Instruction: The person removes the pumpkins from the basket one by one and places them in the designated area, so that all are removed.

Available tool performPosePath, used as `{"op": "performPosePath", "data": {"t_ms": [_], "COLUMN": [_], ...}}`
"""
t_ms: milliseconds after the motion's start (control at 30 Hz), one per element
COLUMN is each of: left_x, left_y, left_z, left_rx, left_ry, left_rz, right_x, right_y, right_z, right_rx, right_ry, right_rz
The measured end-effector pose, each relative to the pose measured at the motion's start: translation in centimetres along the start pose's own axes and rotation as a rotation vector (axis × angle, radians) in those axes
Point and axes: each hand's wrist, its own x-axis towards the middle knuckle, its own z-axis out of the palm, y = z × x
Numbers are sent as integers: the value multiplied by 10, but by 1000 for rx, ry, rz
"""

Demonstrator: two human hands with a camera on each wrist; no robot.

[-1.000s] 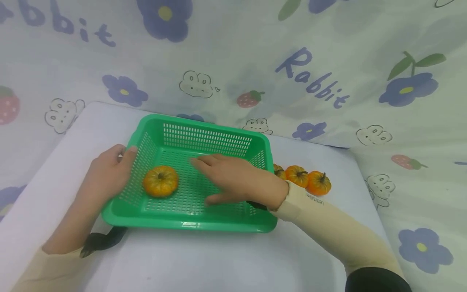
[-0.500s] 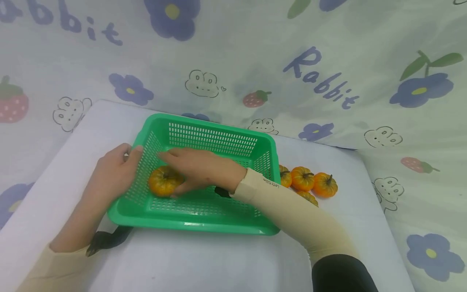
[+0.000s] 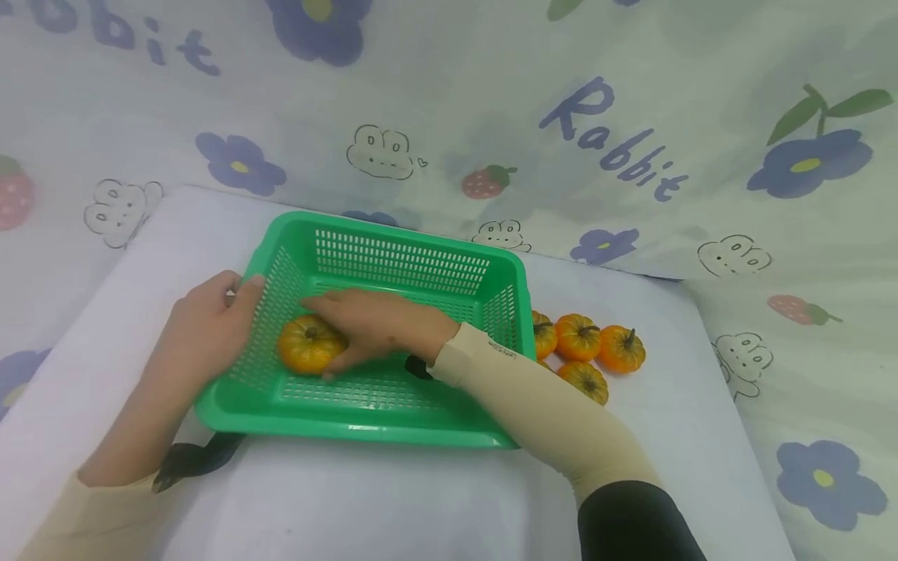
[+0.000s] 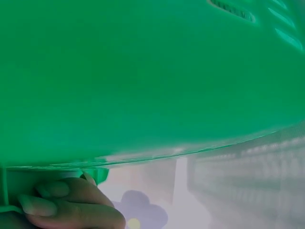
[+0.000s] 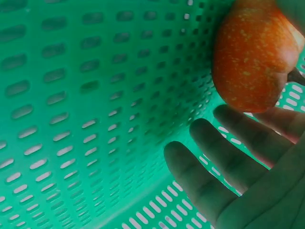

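My left hand (image 3: 210, 327) grips the left rim of a green plastic basket (image 3: 365, 432), thumb on top; in the left wrist view its curled fingers (image 4: 78, 214) show below the rim. Inside the basket, toward the left, sits a small orange-yellow pumpkin (image 3: 303, 348) with a short stem. My right hand (image 3: 379, 323) reaches over the basket and holds that pumpkin from its right side, between thumb and fingers. The right wrist view has the pumpkin (image 5: 252, 57) by the slotted wall, with the other fingers (image 5: 224, 162) spread out below it.
Several more small pumpkins (image 3: 578, 337) lie together on the white tabletop (image 3: 393, 506), just right of the basket. Behind the table hangs a pale cloth (image 3: 435, 93) printed with flowers and rabbits. A dark strap (image 3: 196, 461) runs beside the left wrist.
My right hand has moved left from the middle of the basket to the pumpkin and taken hold of it. The left hand stays on the rim.
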Motion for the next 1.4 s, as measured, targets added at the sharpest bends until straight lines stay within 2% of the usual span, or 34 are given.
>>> {"op": "performPosePath", "data": {"t_ms": [200, 600, 800, 1400], "left_x": [-1, -1, 0, 0], "left_y": [-2, -4, -3, 0], "left_z": [-3, -2, -1, -1], "left_rx": [-1, 2, -7, -1], "left_ry": [-7, 7, 3, 0], "left_rz": [-11, 8, 9, 9], "right_x": [3, 3, 2, 3], "right_y": [-1, -2, -2, 0], "right_z": [-2, -4, -5, 0], "right_rx": [30, 16, 32, 32], "right_ry": [-9, -21, -30, -19], "right_rz": [-21, -13, 8, 1]}}
